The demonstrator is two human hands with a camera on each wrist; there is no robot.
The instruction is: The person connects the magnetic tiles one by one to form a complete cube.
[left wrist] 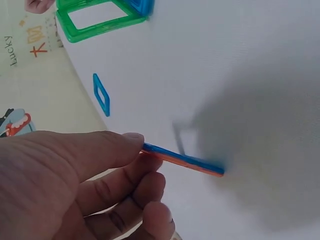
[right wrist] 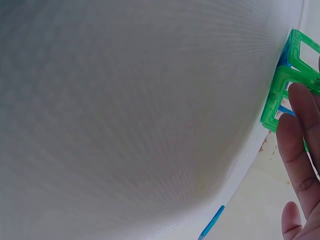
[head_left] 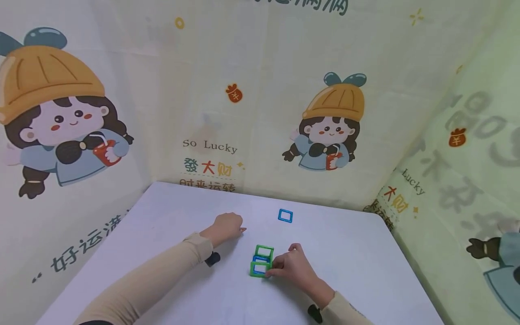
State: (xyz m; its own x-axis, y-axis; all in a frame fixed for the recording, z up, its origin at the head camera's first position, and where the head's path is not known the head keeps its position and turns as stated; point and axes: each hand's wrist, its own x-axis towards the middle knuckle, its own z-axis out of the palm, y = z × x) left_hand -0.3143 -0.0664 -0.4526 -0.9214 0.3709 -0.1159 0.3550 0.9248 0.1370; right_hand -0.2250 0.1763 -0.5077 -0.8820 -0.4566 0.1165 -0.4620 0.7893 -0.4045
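My left hand (head_left: 227, 225) is held above the table, left of the built piece. Its thumb and index finger pinch two thin magnetic tiles (left wrist: 185, 160), one blue and one orange, lying flat together and seen edge-on. A small structure of green and blue frame-shaped magnetic tiles (head_left: 264, 250) stands on the table. My right hand (head_left: 294, 268) is at its right side, with thumb and fingers at a green tile (right wrist: 275, 100); part of that grip is outside the right wrist view. Above the structure in the head view lies a single blue square tile (head_left: 285, 215).
The white table (head_left: 325, 239) has a printed cloth (head_left: 268, 135) with cartoon figures and writing rising behind it and along both sides. A black wrist-camera piece (head_left: 213, 259) sits by the left cuff, another (head_left: 314, 313) by the right.
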